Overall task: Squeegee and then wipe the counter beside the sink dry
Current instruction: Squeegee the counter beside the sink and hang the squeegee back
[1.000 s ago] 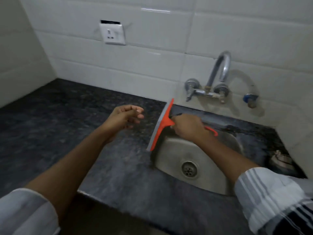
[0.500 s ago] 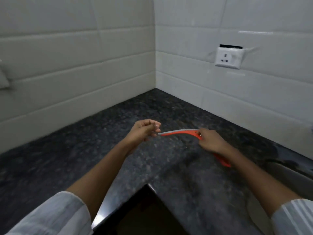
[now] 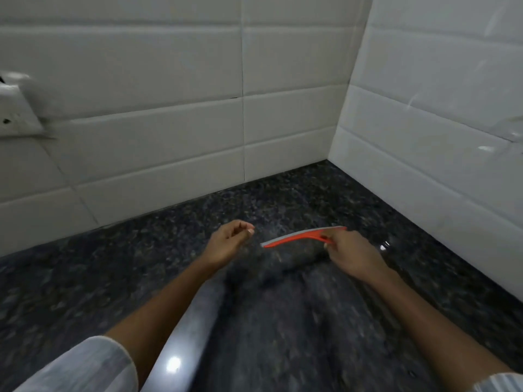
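My right hand (image 3: 351,256) grips the handle of an orange squeegee (image 3: 300,236) with a grey rubber blade. The blade runs left to right just above the dark speckled granite counter (image 3: 141,264), near the corner of the two tiled walls. My left hand (image 3: 226,241) hovers just left of the blade's end, fingers loosely curled, with nothing in it and not touching the squeegee. The sink is out of view.
White tiled walls (image 3: 283,114) meet in a corner at the back right. A white wall socket (image 3: 14,108) sits at the far left. The counter's rounded front edge (image 3: 184,343) runs between my forearms.
My view has swung left, from the sink to the counter corner. The squeegee has left the sink's edge and travelled over the counter; my left hand has stayed beside its tip.
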